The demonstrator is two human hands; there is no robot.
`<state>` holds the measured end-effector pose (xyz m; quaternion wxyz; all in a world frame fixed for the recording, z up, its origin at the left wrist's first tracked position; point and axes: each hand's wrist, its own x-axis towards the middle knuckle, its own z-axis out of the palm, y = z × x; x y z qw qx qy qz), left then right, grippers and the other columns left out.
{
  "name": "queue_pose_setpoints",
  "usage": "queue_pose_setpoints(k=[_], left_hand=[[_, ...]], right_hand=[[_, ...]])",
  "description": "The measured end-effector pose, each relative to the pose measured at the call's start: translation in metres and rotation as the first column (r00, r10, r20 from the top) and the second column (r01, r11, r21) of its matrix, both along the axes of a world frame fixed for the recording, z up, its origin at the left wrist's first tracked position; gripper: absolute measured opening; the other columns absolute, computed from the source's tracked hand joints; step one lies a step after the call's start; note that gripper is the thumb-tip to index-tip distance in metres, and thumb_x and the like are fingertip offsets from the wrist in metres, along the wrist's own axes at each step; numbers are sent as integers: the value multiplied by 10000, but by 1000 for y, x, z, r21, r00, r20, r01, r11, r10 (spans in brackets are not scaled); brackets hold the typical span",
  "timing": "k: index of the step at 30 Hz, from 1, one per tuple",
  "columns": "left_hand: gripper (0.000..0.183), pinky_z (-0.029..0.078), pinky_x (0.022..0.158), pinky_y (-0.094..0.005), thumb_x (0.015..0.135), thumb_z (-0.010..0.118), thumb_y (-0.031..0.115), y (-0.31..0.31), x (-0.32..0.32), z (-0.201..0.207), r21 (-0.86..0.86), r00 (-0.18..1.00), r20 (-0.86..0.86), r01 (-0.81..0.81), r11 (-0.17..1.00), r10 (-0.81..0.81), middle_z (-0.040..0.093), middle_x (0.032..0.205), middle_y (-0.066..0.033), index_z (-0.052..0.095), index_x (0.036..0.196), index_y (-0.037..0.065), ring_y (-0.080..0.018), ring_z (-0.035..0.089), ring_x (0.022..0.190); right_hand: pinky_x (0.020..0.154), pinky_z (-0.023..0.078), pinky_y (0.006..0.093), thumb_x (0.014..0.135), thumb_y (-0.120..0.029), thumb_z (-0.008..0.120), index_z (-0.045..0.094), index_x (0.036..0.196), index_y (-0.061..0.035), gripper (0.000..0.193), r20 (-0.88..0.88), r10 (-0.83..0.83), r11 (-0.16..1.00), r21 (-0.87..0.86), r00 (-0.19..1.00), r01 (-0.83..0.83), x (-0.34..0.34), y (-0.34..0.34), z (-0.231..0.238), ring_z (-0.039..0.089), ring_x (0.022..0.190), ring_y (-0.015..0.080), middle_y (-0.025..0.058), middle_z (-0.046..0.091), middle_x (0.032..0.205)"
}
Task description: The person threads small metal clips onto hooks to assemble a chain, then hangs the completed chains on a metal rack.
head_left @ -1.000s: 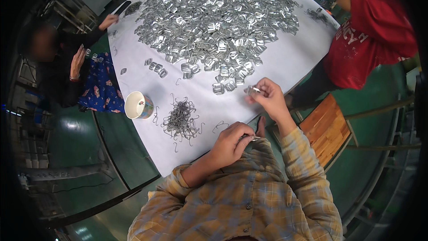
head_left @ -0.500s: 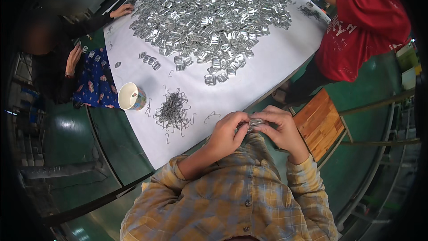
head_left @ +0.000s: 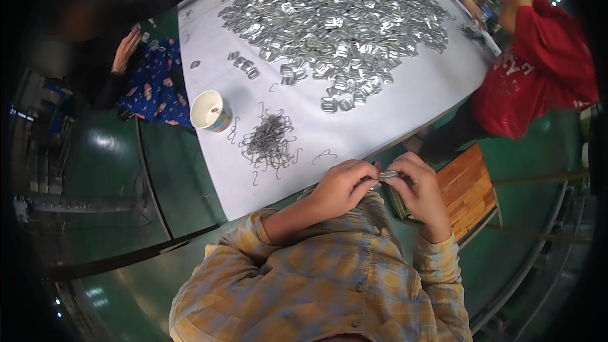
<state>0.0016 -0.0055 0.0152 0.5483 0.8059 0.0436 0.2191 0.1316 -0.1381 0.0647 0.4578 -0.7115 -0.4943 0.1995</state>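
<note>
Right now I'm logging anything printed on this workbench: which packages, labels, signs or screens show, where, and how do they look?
Paper cup: at the white table's left edge, beside the pile of wire hooks; round, white inside, colourful printed wall.
Red shirt: on a person at the table's right; pale print on its front.
No signs, screens or packages show.

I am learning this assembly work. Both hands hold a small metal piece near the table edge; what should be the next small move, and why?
Probably reach the left hand to the wire hook pile for one hook. Both hands pinch a small metal clip at the table edge; the right hand can hold it alone, and that pile lies on the left, closest to that hand.
</note>
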Motion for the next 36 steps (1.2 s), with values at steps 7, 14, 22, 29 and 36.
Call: queue_pose_setpoints(k=[7,14,22,29,36], left_hand=[[69,484,654,-322,778,630,3,40,-23,-11,149,966,-80,-233,961,247,620,810,-115,621,846,7,-245,608,750],[61,487,689,-392,737,620,58,111,-74,-34,634,709,-343,-309,709,616,606,811,-114,653,785,41,-308,601,776],[45,499,655,-372,717,587,53,108,-53,-42,797,833,-166,-201,569,528,570,749,-109,616,699,24,-286,590,744],[45,503,625,-348,712,595,53,118,-39,-38,846,841,-199,-112,522,503,603,748,-110,615,699,15,-285,604,717],[77,446,580,-185,811,641,26,98,-30,-1,-284,926,-278,-334,899,256,637,755,-6,638,876,-15,-47,549,630]], right_hand=[[559,445,261,755,28,631,584,854,37,110,-47,-39,999,20,998,40,-3,-2,-1,572,634,188,110,567,767],[586,471,250,758,28,635,579,854,44,112,-70,-52,997,61,996,57,1,-6,-1,594,650,182,110,568,764],[569,461,256,764,40,618,574,866,48,111,-66,-66,995,70,996,70,1,-6,1,593,633,169,105,549,755],[543,441,249,752,18,638,597,853,39,111,-76,-113,988,98,991,120,2,-7,-7,573,608,157,95,566,727],[552,449,218,739,7,658,615,829,59,112,-143,-94,992,70,985,105,-6,-2,-10,589,615,115,74,593,739]])
